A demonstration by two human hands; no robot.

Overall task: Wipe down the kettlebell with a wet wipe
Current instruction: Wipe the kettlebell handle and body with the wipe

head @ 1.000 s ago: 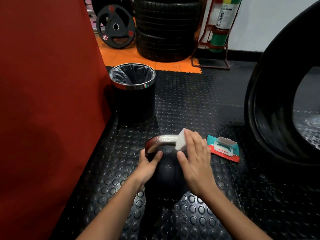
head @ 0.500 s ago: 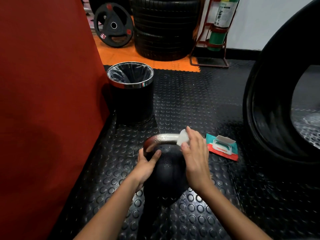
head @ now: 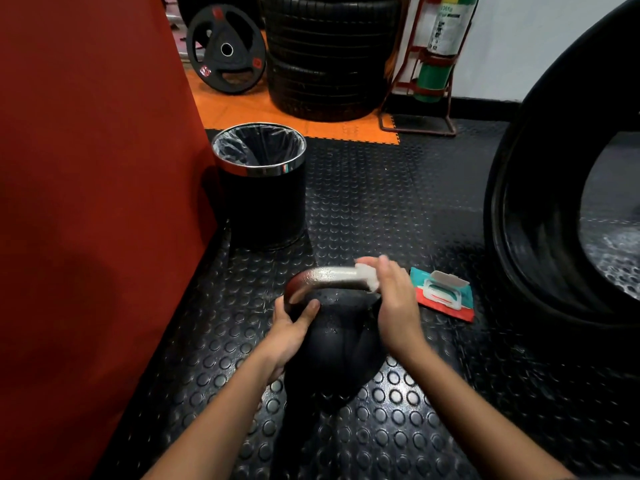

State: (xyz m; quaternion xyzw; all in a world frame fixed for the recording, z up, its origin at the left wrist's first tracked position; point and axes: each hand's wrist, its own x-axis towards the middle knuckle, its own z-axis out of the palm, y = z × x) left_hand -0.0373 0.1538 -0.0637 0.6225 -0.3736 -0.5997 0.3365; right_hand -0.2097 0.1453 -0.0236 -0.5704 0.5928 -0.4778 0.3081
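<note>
The kettlebell (head: pixel 334 355) sits on the floor (head: pixel 398 209) near the bin (head: pixel 263 188); the left hand (head: pixel 289 332) cups its side, fingers wide. The right hand (head: pixel 394 301) presses a wipe (head: pixel 366 276) around the handle (head: pixel 325 276).

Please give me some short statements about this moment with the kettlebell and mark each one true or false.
1. The right hand presses a white wipe on the kettlebell handle. True.
2. The left hand is lifted away from the kettlebell. False: it rests against the kettlebell's left side.
3. The wipes pack lies on the floor with its flap open. True.
4. The bin stands right of the wipes pack. False: it stands left of it, beside the red wall.
5. The kettlebell sits on the orange mat. False: it sits on black studded flooring.
</note>
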